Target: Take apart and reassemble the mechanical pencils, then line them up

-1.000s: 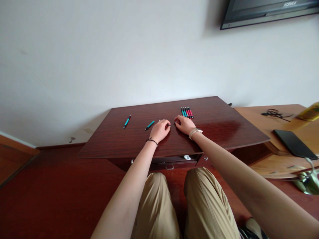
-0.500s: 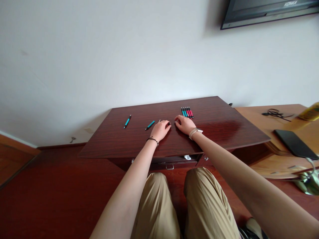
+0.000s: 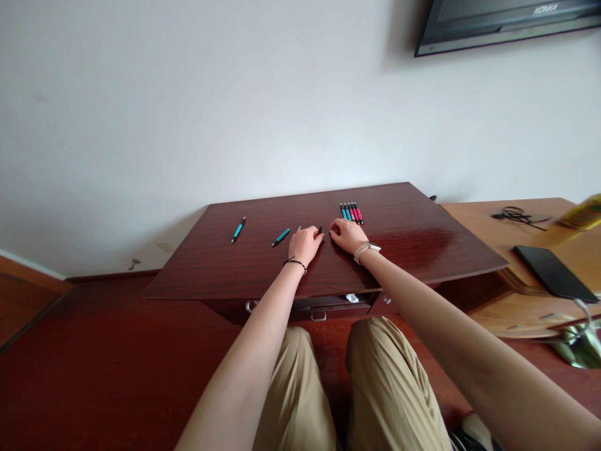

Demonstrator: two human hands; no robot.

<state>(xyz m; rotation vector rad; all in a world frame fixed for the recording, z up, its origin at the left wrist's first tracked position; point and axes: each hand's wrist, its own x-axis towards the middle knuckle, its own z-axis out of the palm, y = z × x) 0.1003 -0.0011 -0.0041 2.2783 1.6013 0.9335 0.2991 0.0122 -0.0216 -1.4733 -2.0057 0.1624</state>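
Observation:
My left hand (image 3: 306, 243) is closed over the desk, and a small black piece (image 3: 320, 230), like the end of a pen, sticks out between its thumb and fingers. A thin whitish tip (image 3: 299, 228) shows just behind that hand. My right hand (image 3: 348, 236) rests close by on the right with its fingers curled in; what they hold, if anything, is hidden. Beyond it lies a neat row of several teal and pink pens (image 3: 352, 213). Left of my left hand is a teal pen barrel (image 3: 280, 237), and farther left a teal pen (image 3: 238, 230).
The dark red wooden desk (image 3: 206, 269) stands against a white wall. To its right, a lower wooden surface (image 3: 474, 219) carries a black cable (image 3: 519, 216), a black flat device (image 3: 556, 272) and a yellow object (image 3: 582, 213). A television (image 3: 507, 28) hangs above.
My left hand has shifted slightly right, and the black piece now shows more upright between its fingers. My right hand has barely moved, its fingers slightly more curled.

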